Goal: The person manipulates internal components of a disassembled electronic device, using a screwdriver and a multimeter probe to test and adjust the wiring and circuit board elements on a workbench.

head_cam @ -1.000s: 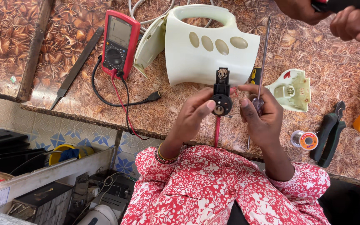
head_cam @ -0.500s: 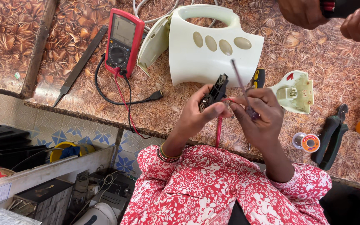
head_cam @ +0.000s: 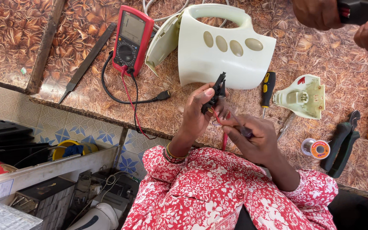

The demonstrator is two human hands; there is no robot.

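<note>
On the brown leaf-patterned counter (head_cam: 320, 55) we saw a cream plastic kettle shell (head_cam: 222, 49) lying on its side just beyond the hands, a red multimeter (head_cam: 129, 39) with its red and black leads trailing over the counter's edge, a dark flat metal file (head_cam: 88, 61), a yellow-and-black screwdriver (head_cam: 267, 87), a cream plastic base piece (head_cam: 303, 96), a small spool of solder (head_cam: 318, 149) and dark-handled pliers (head_cam: 341, 145). Another person's hands (head_cam: 320, 12) worked at the far edge, well apart from ours. Our left hand (head_cam: 199, 110) was closed around a small black switch part (head_cam: 216, 93) with red wires (head_cam: 218, 121) hanging from it, held above the counter's near edge in front of the kettle shell; its long axis ran up and away, tilted slightly right, top end toward the shell. Our right hand (head_cam: 254, 138) gripped a thin metal tool (head_cam: 235, 121), tip at the part's lower end. Against half a second before, the part stood steeper and the tool lay lower, no longer sticking up past it.
</note>
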